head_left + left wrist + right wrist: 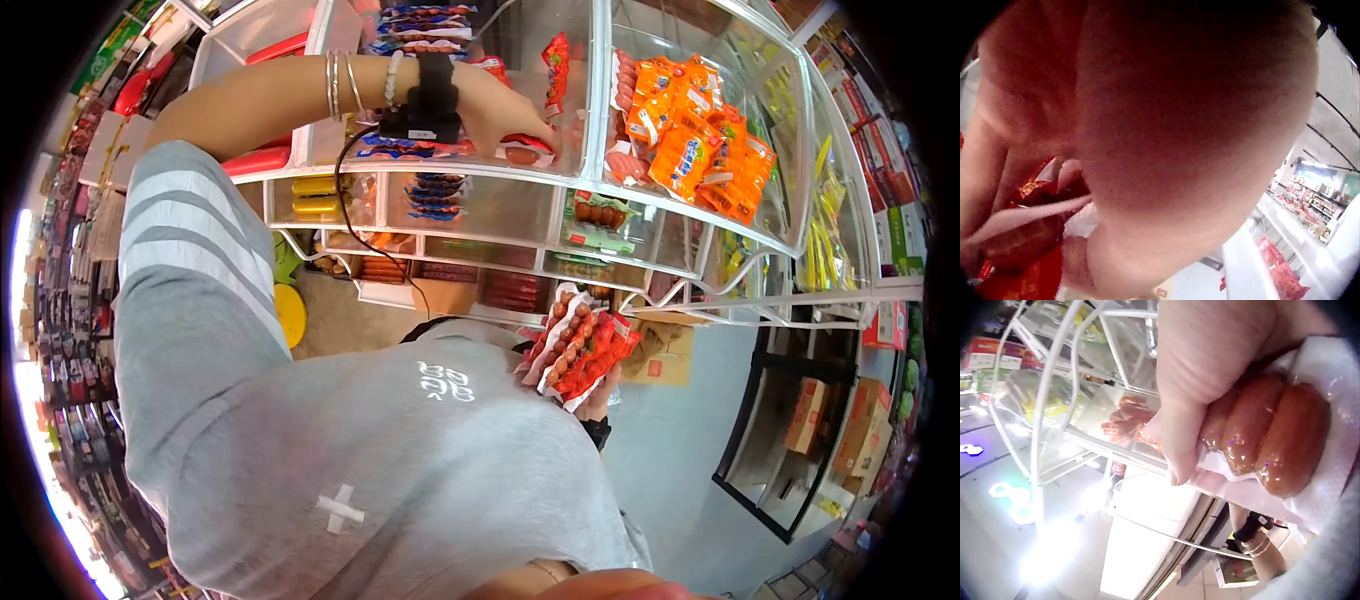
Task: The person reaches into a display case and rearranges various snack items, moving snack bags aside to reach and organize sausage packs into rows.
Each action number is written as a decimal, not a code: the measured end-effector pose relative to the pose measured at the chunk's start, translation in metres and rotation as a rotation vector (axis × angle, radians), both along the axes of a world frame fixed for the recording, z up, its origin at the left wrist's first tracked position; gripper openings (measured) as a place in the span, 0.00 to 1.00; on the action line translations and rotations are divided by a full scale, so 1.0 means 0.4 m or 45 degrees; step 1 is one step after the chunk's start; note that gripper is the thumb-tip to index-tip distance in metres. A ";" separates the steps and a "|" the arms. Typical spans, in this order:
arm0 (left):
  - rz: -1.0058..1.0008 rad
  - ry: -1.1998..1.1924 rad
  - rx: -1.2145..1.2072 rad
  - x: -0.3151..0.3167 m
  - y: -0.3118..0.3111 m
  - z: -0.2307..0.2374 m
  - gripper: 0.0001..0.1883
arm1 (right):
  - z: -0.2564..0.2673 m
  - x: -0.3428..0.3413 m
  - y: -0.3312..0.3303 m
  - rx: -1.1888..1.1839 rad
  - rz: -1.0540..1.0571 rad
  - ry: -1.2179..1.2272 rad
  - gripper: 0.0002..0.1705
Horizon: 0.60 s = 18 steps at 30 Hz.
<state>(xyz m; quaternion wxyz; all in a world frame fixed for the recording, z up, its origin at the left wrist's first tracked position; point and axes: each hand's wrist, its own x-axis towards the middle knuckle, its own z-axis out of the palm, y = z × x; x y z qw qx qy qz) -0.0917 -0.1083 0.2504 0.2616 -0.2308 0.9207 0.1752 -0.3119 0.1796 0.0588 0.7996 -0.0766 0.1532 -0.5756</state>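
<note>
In the head view my left hand [500, 112], bracelets on its forearm, reaches into a clear-walled bin [560, 172] on the rack. Its fingers grip a small red-edged sausage pack [525, 153] near the bin's front wall. The left wrist view shows that red wrapper [1029, 278] beneath the fingers, the palm covering much of it. Close to the torso, my right hand [597, 400] holds several sausage packs [567, 340], fanned together, the outermost one red. In the right wrist view, the thumb [1182, 440] presses on a clear pack of plump brown sausages [1294, 440].
Orange packets [700, 140] fill the bin on the right. Blue-edged packs [422, 28] lie at the back left, and a red pack [556, 72] stands near the divider. Lower tiers hold more packs [600, 215]. Cardboard boxes [862, 430] sit at right, a yellow stool [290, 315] below.
</note>
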 end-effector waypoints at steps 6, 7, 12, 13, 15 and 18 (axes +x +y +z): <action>-0.147 0.092 0.035 -0.027 -0.095 0.095 0.36 | -0.074 0.015 0.073 0.039 -0.241 0.328 0.61; -0.177 0.117 -0.031 -0.026 -0.128 0.091 0.36 | -0.085 0.014 0.080 0.108 -0.336 0.400 0.61; -0.445 0.111 -0.221 -0.058 -0.185 0.112 0.35 | -0.025 0.028 0.069 0.031 -0.462 0.512 0.56; -0.367 0.144 -0.253 -0.044 -0.133 0.152 0.21 | -0.026 0.016 0.064 0.050 -0.514 0.560 0.54; -0.421 0.268 -0.402 -0.036 -0.189 0.113 0.28 | 0.040 0.015 0.032 0.012 -0.650 0.781 0.48; -0.515 0.266 -0.610 -0.006 -0.256 0.102 0.31 | 0.188 -0.003 -0.074 -0.323 -0.669 1.189 0.48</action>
